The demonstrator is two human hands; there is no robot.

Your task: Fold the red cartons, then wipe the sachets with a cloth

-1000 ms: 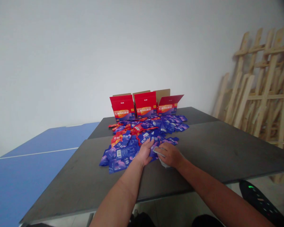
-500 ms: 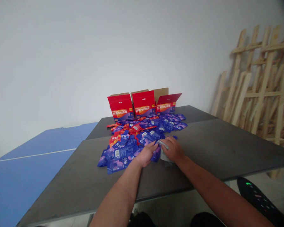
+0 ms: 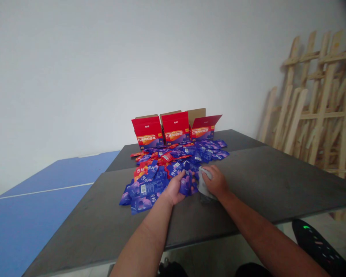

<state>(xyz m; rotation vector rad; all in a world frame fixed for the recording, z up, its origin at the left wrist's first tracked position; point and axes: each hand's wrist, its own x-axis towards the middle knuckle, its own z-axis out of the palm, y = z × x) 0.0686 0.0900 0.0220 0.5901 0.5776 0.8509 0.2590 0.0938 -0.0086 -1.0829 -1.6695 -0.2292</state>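
Observation:
In my left hand (image 3: pixel 175 189) is a blue-purple pouch (image 3: pixel 186 184), gripped with the thumb across its front and fingers behind it. Just to the right, my right hand (image 3: pixel 216 181) is closed around a crumpled grey cloth (image 3: pixel 203 184), which hangs down close to the tabletop. The cloth is apart from the pouch by a small gap. Blue pouches (image 3: pixel 145 202) and red pouches (image 3: pixel 140 170) lie in a loose heap beyond and to the left of my hands, several overlapping.
Three red cartons with raised flaps stand behind the heap: a left one (image 3: pixel 148 134), a middle one (image 3: pixel 175 129) and a right one (image 3: pixel 203 132). They rest on a dark table (image 3: pixel 248 184). A blue table (image 3: pixel 60 192) adjoins at left; wooden easels (image 3: pixel 320 104) lean at right.
My right hand with the cloth has drawn away from the pouch, slightly to the right. My left hand has turned, so more of the pouch's front shows.

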